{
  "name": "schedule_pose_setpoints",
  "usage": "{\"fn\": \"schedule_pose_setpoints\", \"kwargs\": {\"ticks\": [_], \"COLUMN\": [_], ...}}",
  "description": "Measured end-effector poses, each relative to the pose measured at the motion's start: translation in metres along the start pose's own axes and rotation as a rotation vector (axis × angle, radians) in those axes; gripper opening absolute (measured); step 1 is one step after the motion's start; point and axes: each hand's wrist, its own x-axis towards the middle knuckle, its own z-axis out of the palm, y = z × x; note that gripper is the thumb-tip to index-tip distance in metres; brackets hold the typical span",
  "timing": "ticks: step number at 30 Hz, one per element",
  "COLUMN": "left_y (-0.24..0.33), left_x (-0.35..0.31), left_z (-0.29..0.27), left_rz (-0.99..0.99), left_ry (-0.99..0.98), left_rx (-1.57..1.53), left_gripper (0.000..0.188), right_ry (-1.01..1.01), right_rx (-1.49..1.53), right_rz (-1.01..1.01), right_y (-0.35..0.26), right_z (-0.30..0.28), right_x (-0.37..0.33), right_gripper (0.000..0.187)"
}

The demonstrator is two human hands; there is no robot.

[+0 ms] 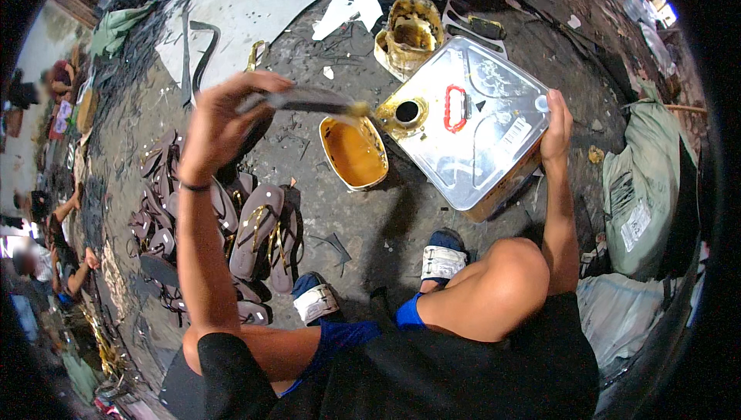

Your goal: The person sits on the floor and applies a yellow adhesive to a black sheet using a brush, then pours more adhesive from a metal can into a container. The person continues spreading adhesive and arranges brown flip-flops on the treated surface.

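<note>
In my raised left hand (231, 119) is a long flat grey brush-like tool (309, 101), blurred by motion, its yellow-smeared tip pointing right. Below that tip an open tub (376, 178) stands on the ground with amber, glue-like liquid inside. My right hand (557, 128) grips the right edge of a square metal can (494, 142), which sits tilted. The can has a red carry handle (455, 109) on top, and yellow residue surrounds its round dark opening (407, 112) close to the tub.
Many brown sandals (257, 227) with thin straps lie piled at my left. A residue-crusted container (413, 26) stands beyond the can. A grey sheet (239, 11) covers ground at the far left. Green sacking (641, 188) lies at the right. Other people sit at far left.
</note>
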Motion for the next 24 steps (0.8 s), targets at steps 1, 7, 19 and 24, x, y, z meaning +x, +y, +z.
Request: {"fn": "schedule_pose_setpoints", "kwargs": {"ticks": [1, 7, 19, 24], "left_y": [0.015, 0.08, 0.064, 0.035], "left_x": [0.002, 0.004, 0.011, 0.033], "left_z": [-0.017, -0.083, -0.033, 0.072], "left_rz": [0.053, 0.256, 0.278, 0.316], "left_ry": [0.032, 0.314, 0.472, 0.379], "left_rx": [-0.01, 0.31, 0.42, 0.415], "left_gripper": [0.026, 0.024, 0.022, 0.028], "right_ry": [0.001, 0.013, 0.05, 0.089], "right_rx": [-0.007, 0.011, 0.082, 0.023], "right_rz": [-0.005, 0.032, 0.076, 0.059], "right_y": [-0.004, 0.009, 0.016, 0.008], "right_z": [-0.002, -0.016, -0.024, -0.017], "right_x": [0.001, 0.001, 0.0, 0.001], "right_gripper": [0.036, 0.037, 0.035, 0.033]}}
